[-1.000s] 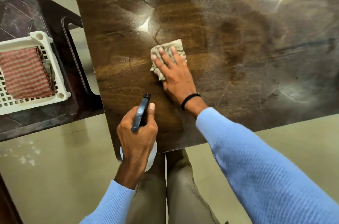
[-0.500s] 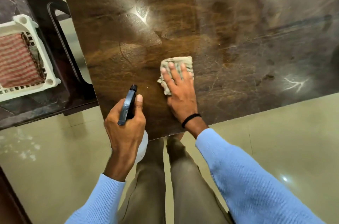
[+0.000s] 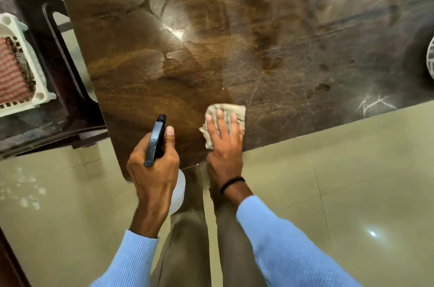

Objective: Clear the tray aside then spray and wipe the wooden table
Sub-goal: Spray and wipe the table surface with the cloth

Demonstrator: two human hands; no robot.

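Head view: striped cloth (image 3: 11, 70) in tray (image 3: 35, 68)

At frame center, the right hand (image 3: 225, 145) presses a cloth (image 3: 231, 112) flat on the wooden table (image 3: 258, 40) near its edge; the left hand (image 3: 152, 169) grips a spray bottle (image 3: 155, 141) just beside it.

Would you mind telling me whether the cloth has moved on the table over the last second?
Yes. The right hand has dragged the cloth toward the person: it now lies close to the near edge of the wooden table, well away from the bright glare spot.
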